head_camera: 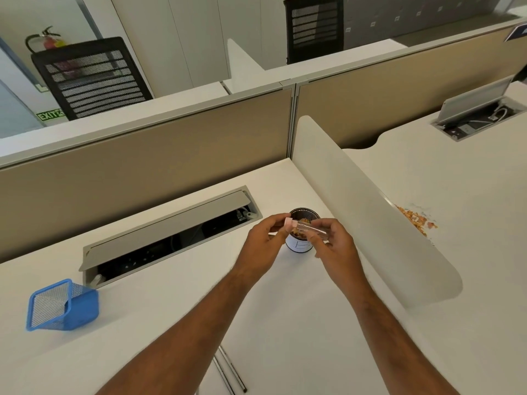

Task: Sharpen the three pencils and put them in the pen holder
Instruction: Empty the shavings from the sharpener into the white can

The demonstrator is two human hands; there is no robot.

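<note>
My left hand (263, 240) pinches the pink sharpener piece (289, 222). The clear shavings tube (313, 227) joined to it is gripped by my right hand (332, 246). Both hands hold them just above a small white cup (299, 246) with a dark inside and orange shavings in it. A blue mesh pen holder (62, 305) stands at the desk's left with nothing showing inside. Thin pencils (231, 369) lie on the desk near the front edge, partly hidden under my left forearm.
A cable tray with a raised grey lid (168, 229) lies behind the hands. A curved white divider (370, 212) rises on the right, and loose shavings (416, 219) lie on the desk beyond it. A beige partition (142, 161) closes the back.
</note>
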